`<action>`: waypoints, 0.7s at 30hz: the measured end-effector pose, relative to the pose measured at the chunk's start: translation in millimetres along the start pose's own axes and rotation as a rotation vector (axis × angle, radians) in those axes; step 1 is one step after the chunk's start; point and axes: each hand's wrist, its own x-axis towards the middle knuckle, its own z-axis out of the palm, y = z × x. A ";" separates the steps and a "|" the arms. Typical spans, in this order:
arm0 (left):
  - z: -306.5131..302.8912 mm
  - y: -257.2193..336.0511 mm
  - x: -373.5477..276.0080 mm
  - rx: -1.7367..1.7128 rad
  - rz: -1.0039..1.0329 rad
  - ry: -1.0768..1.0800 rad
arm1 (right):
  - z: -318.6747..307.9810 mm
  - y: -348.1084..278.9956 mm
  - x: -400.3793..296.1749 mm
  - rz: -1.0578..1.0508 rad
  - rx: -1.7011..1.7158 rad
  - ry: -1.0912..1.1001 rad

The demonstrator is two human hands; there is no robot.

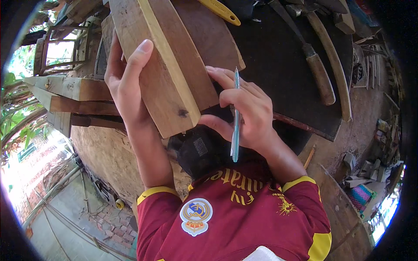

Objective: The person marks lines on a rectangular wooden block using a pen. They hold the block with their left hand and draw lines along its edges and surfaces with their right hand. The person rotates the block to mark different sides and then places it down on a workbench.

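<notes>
My left hand (125, 81) grips the left side of a thick wooden block (134, 36), its thumb resting on the upper face. The block has a pale stripe along one edge and a dark knot near its close end. My right hand (253, 109) holds a light blue pen (236, 127) between its fingers, tip pointing away from me. Its fingertips are at the right side of the block, and its thumb is by the near corner. Beneath the block lies a flat brown board (215, 36).
A dark tabletop (261, 58) bears a wooden-handled blade tool (320, 76), a curved wooden handle (331, 62) and a yellow handle (222, 11). Several pointed timber pieces (85, 107) project at left. A pencil-like stick (309, 156) and wood offcuts (369, 173) lie lower at right.
</notes>
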 end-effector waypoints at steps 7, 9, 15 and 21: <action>-2.0 -0.3 0.6 0.001 -0.021 -0.001 | -0.8 -1.2 -0.9 0.021 -0.014 -0.018; -1.9 0.1 0.7 -0.002 -0.030 0.000 | -0.6 -0.9 -0.8 0.017 -0.014 -0.017; -0.4 0.1 0.8 -0.002 -0.017 0.009 | 0.3 -0.7 -0.3 0.008 -0.015 -0.006; 0.6 0.3 1.2 0.007 -0.011 0.010 | 0.7 0.9 -0.8 0.000 -0.012 -0.003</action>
